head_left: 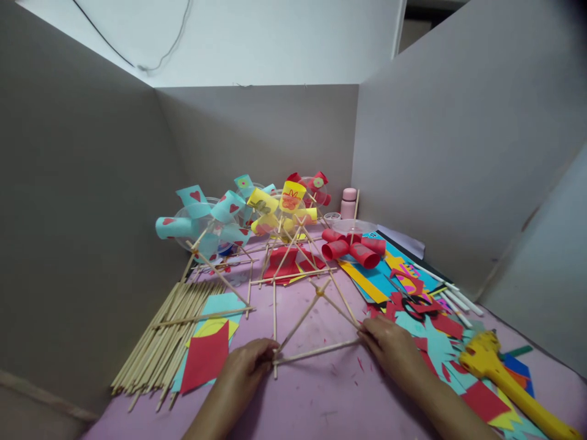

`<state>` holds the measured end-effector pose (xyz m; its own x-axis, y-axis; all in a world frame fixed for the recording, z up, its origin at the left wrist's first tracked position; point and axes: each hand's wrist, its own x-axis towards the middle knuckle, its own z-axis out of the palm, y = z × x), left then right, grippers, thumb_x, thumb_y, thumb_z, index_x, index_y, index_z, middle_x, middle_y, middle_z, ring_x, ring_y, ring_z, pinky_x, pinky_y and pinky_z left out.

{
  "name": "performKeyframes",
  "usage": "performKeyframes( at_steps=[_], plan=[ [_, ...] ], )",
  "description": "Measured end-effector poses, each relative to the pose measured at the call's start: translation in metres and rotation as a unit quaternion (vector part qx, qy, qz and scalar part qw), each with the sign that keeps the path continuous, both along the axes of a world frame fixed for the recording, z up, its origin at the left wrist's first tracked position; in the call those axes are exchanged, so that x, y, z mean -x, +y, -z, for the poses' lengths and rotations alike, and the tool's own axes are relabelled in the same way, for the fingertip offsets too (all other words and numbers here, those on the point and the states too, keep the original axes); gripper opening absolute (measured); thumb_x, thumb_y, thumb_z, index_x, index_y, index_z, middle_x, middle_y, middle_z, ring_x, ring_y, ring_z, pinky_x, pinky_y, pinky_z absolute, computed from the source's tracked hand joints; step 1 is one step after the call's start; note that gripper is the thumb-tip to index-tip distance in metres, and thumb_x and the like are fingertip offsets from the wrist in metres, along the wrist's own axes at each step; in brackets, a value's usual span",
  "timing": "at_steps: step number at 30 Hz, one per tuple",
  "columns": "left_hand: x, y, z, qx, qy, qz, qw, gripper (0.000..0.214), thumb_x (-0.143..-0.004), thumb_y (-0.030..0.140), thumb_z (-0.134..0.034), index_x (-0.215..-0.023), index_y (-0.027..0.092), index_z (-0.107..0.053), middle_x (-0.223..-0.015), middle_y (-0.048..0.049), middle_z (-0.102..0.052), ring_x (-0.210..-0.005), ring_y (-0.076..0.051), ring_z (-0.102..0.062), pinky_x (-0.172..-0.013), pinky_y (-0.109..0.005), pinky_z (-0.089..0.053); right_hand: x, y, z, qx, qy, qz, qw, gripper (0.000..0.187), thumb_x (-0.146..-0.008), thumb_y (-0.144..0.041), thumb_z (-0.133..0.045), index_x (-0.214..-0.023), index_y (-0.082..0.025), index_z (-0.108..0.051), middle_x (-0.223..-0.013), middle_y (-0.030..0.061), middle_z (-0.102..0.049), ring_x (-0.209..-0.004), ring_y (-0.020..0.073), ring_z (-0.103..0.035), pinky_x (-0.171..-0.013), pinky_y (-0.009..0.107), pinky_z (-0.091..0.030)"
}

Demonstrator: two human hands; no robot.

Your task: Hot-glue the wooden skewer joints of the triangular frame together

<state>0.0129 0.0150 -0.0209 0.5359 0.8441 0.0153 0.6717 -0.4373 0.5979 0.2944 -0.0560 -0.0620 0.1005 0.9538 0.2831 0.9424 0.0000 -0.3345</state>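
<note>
Both hands are on the same thing from what I can see up here on the head cam: a stick frame (316,352) sitting in the middle of the pink-purple table (321,406). My left hand (259,359) has thumb and fingers pinched closed on the front left corner, right where a few sticks cross. My right hand (384,342) has a narrow pinch too, on the front right corner, where the bottom stick meets a slanted one. The two slanted sticks cross at a peak between the hands, and long sticks run back to a second peak behind. Can't tell if that front edge is touching the table or slightly up. Over on the left there's a pile of loose sticks (169,336) next to a red paper piece (206,360). Further back you've got a blue paper wheel (197,211) with red hearts and a yellow wheel (291,205), plus a red wheel (365,255) lying flat with a stick poking up. Right side's a mess: black-handled scissors (415,307) in the paper scraps, some white sticks (461,299), and a yellow glue gun (504,373) nearest the right forearm. Pink bottle (348,205) at the back.
</note>
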Motion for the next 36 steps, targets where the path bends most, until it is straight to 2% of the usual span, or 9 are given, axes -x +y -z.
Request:
performKeyframes(
  at_steps=[10, 15, 18, 21, 24, 26, 30, 32, 36],
  plan=[
    [-0.002, -0.002, 0.003, -0.008, -0.001, 0.003, 1.000, 0.020, -0.077, 0.018, -0.047, -0.086, 0.018, -0.065, -0.084, -0.0047, -0.072, -0.079, -0.019, -0.064, -0.071, -0.027, -0.047, 0.003, 0.000, -0.004, 0.008, 0.000, 0.008, 1.000, 0.019, -0.086, -0.013, -0.050, -0.073, -0.017, -0.063, -0.074, 0.0063, -0.066, -0.072, 0.0210, -0.062, -0.063, 0.028, -0.043],
    [0.006, 0.005, 0.007, 0.002, -0.006, -0.015, 1.000, 0.033, -0.075, 0.024, -0.055, -0.107, 0.019, -0.062, -0.104, -0.0078, -0.069, -0.094, -0.022, -0.063, -0.085, -0.034, -0.048, 0.005, 0.000, -0.006, -0.002, -0.002, 0.014, 1.000, 0.021, -0.086, -0.011, -0.048, -0.072, -0.016, -0.063, -0.074, 0.0067, -0.067, -0.072, 0.0214, -0.062, -0.062, 0.028, -0.042],
    [0.000, 0.006, -0.006, -0.031, -0.031, -0.030, 0.999, 0.043, -0.077, 0.038, -0.057, -0.116, 0.020, -0.057, -0.119, -0.0109, -0.063, -0.108, -0.026, -0.057, -0.093, -0.041, -0.044, 0.005, 0.001, -0.006, -0.007, -0.001, 0.012, 1.000, 0.020, -0.085, -0.011, -0.050, -0.071, -0.016, -0.063, -0.073, 0.0067, -0.066, -0.072, 0.0209, -0.062, -0.062, 0.027, -0.042],
    [-0.022, 0.001, -0.033, -0.059, -0.085, 0.004, 0.995, 0.045, -0.083, 0.044, -0.048, -0.123, 0.023, -0.050, -0.124, -0.0101, -0.059, -0.114, -0.024, -0.053, -0.096, -0.041, -0.041, 0.005, 0.002, -0.007, -0.005, 0.003, 0.009, 1.000, 0.019, -0.085, -0.011, -0.051, -0.071, -0.016, -0.064, -0.073, 0.0065, -0.067, -0.073, 0.0207, -0.062, -0.063, 0.027, -0.041],
    [-0.053, -0.003, -0.059, -0.058, -0.158, 0.035, 0.985, 0.046, -0.086, 0.045, -0.043, -0.126, 0.022, -0.047, -0.122, -0.0101, -0.059, -0.111, -0.022, -0.055, -0.092, -0.037, -0.044, 0.005, 0.002, -0.009, -0.001, 0.002, 0.017, 1.000, 0.019, -0.085, -0.011, -0.052, -0.071, -0.016, -0.064, -0.073, 0.0061, -0.067, -0.072, 0.0200, -0.062, -0.062, 0.026, -0.040],
    [-0.071, -0.004, -0.068, -0.051, -0.202, 0.046, 0.977, 0.046, -0.086, 0.044, -0.044, -0.126, 0.022, -0.046, -0.111, -0.0088, -0.064, -0.102, -0.021, -0.058, -0.085, -0.034, -0.047, 0.005, 0.002, -0.009, -0.003, -0.002, 0.020, 1.000, 0.018, -0.085, -0.012, -0.053, -0.071, -0.016, -0.064, -0.072, 0.0057, -0.067, -0.072, 0.0196, -0.061, -0.062, 0.026, -0.039],
    [-0.090, 0.001, -0.070, -0.013, -0.256, 0.055, 0.965, 0.034, -0.086, 0.042, -0.048, -0.110, 0.020, -0.057, -0.089, -0.0038, -0.067, -0.087, -0.019, -0.063, -0.079, -0.031, -0.049, 0.004, 0.004, -0.008, -0.010, -0.008, 0.019, 1.000, 0.017, -0.084, -0.012, -0.054, -0.071, -0.017, -0.064, -0.074, 0.0049, -0.068, -0.073, 0.0186, -0.061, -0.061, 0.025, -0.038],
    [-0.092, 0.004, -0.068, 0.015, -0.271, 0.060, 0.961, 0.029, -0.086, 0.040, -0.048, -0.100, 0.019, -0.061, -0.089, -0.0037, -0.067, -0.085, -0.018, -0.064, -0.077, -0.030, -0.050, 0.003, 0.005, -0.007, -0.008, -0.008, 0.023, 1.000, 0.017, -0.084, -0.013, -0.054, -0.071, -0.018, -0.064, -0.074, 0.0046, -0.068, -0.072, 0.0180, -0.061, -0.060, 0.024, -0.037],
    [-0.093, 0.006, -0.068, 0.042, -0.281, 0.057, 0.957, 0.025, -0.085, 0.038, -0.049, -0.093, 0.019, -0.063, -0.089, -0.0026, -0.067, -0.083, -0.017, -0.067, -0.074, -0.027, -0.051, 0.001, 0.005, -0.008, -0.003, -0.008, 0.030, 1.000, 0.017, -0.084, -0.015, -0.054, -0.071, -0.018, -0.064, -0.074, 0.0046, -0.067, -0.072, 0.0173, -0.061, -0.060, 0.024, -0.037]
  ],
)
